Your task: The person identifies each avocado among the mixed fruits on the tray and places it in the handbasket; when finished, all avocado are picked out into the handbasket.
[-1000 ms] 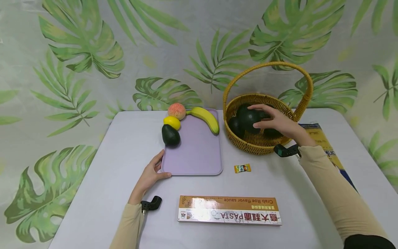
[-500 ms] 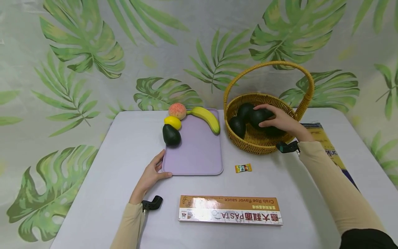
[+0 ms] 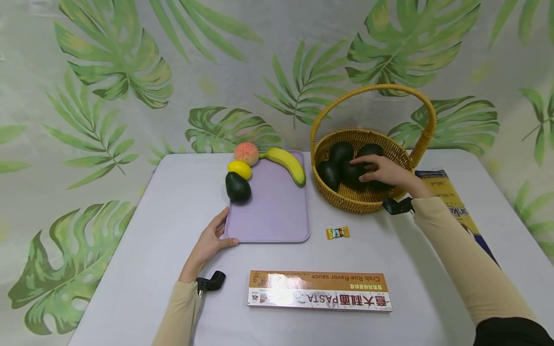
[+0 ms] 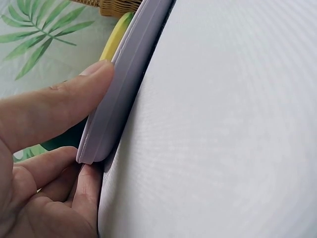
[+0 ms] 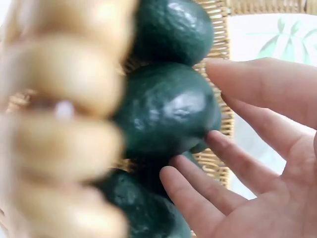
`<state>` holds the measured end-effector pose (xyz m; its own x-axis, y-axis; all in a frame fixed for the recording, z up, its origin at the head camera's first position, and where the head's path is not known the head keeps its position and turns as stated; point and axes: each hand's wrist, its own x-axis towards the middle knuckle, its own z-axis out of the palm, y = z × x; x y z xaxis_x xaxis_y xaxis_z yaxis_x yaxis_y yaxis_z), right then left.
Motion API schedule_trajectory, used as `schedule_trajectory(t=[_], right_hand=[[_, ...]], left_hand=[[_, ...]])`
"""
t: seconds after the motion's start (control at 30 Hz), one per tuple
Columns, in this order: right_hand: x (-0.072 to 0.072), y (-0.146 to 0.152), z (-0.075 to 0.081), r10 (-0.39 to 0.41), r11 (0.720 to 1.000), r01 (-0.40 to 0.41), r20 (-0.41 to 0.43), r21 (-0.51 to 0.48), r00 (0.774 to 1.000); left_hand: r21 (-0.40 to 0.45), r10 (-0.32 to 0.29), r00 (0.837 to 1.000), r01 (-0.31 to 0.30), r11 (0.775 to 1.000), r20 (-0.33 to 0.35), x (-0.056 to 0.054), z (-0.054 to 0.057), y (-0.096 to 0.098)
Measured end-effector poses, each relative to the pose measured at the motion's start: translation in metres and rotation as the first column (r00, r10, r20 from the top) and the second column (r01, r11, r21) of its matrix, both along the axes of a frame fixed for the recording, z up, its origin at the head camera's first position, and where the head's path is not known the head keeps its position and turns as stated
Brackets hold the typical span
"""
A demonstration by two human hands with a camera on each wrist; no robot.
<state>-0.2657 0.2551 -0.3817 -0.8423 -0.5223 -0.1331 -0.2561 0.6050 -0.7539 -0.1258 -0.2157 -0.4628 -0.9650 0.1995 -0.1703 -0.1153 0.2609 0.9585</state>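
Inside the wicker basket (image 3: pixel 357 206) lie several dark green avocados (image 3: pixel 341 153). My right hand (image 3: pixel 383 173) reaches in over one avocado (image 5: pixel 168 111); its fingers are spread and loosely bent at that avocado's side, not closed round it. The right wrist view is partly blocked by the blurred basket handle (image 5: pixel 64 124). With my left hand (image 3: pixel 207 245) I hold the near left corner of the lilac tray (image 3: pixel 268 221), thumb (image 4: pixel 94 79) on its front edge and fingers round the side. On the tray are a peach (image 3: pixel 246 154), lemon (image 3: pixel 239 169), avocado (image 3: pixel 238 187) and banana (image 3: pixel 285 163).
A pasta box (image 3: pixel 320 290) lies along the front of the white table (image 3: pixel 151 230). Between tray and basket's front is a small wrapped candy (image 3: pixel 337 233). A yellow and blue packet (image 3: pixel 450 197) lies behind the right forearm. A leaf-patterned cloth (image 3: pixel 216 72) hangs behind.
My right hand has lowered an avocado into the basket among the others, and its fingers have loosened from it. My left hand and the tray have stayed in place.
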Motion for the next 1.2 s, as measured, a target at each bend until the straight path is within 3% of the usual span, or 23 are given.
schedule_trajectory(t=[0.13,0.27,0.43,0.63,0.93,1.2], right_hand=[[0.007,-0.002,0.007,-0.068,0.996,0.069,0.005,-0.058,0.998],[0.016,-0.012,0.013,-0.096,0.977,0.099,0.022,-0.189,0.995],[0.025,-0.037,0.017,0.012,0.932,0.012,0.062,-0.363,0.998],[0.032,-0.084,0.015,0.125,0.901,-0.094,0.046,-0.424,0.991],[0.017,-0.169,-0.01,0.218,0.862,-0.197,-0.01,-0.467,0.976],[0.001,-0.222,-0.028,0.261,0.861,-0.27,-0.081,-0.432,0.962]], left_hand=[[-0.012,-0.002,1.0,0.002,1.0,0.007,0.002,0.008,0.003],[-0.005,0.002,1.0,-0.002,1.0,-0.002,0.001,0.002,0.0],[-0.005,0.007,1.0,-0.007,1.0,-0.024,-0.003,-0.014,-0.005],[0.001,0.005,0.999,-0.005,1.0,-0.045,-0.004,-0.019,-0.005],[-0.006,-0.001,0.998,0.001,1.0,-0.061,-0.008,-0.021,-0.006],[-0.015,0.014,0.999,-0.015,1.0,-0.046,-0.007,-0.022,-0.007]])
